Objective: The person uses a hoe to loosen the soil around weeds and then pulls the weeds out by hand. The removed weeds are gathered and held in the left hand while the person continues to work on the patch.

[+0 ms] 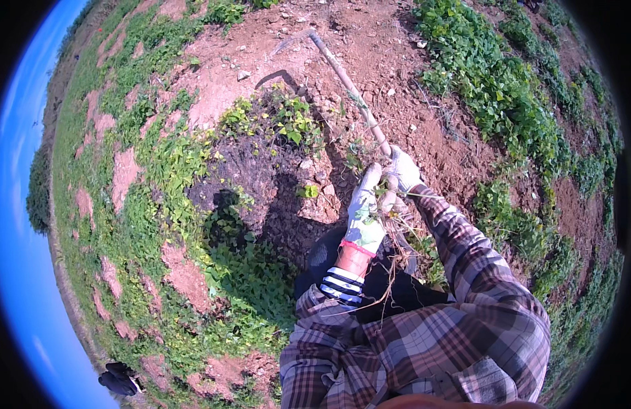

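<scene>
My right hand point(405, 169), in a white work glove, grips the lower end of a long wooden hoe handle point(353, 97). The hoe's thin metal head point(293, 41) is raised over the soil at the far end and looks blurred. My left hand point(364, 217), in a white glove with a red cuff, is closed around a clump of uprooted vine point(394, 232), close beside my right hand. Stringy roots dangle from the clump over my lap. Pale pinkish lumps show within it, perhaps tubers or glove fingertips; I cannot tell which.
Dug reddish soil with clods point(318, 197) lies in front of me, beside a mound with yellowing leaves point(295, 120). Green leafy vines point(489, 82) run along the right, and more vines point(182, 163) cover the left. A dark-clothed person point(119, 379) is at the lower left.
</scene>
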`<move>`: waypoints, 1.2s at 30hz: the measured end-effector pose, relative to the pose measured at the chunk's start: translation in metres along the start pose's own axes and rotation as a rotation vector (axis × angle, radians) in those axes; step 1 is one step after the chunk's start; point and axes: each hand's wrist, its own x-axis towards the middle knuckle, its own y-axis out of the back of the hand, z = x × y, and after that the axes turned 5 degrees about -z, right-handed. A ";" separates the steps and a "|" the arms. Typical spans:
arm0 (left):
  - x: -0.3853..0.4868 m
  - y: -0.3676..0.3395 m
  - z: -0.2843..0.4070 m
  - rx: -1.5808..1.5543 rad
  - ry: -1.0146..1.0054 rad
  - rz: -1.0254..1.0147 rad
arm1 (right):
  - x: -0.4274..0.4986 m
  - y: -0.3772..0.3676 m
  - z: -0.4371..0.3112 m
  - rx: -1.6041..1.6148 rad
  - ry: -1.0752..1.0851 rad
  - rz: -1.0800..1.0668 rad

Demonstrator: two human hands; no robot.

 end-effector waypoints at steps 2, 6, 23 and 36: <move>-0.003 -0.005 -0.001 0.042 -0.044 0.015 | 0.012 -0.005 0.003 0.475 0.116 -0.065; -0.001 0.008 0.002 -0.030 0.013 -0.008 | 0.025 -0.014 0.017 0.837 -0.006 -0.596; -0.005 -0.004 0.002 0.044 0.013 0.056 | 0.044 -0.018 0.021 0.366 0.381 -0.312; -0.003 0.002 0.002 -0.014 -0.004 -0.010 | 0.024 -0.040 0.037 0.338 0.185 -0.301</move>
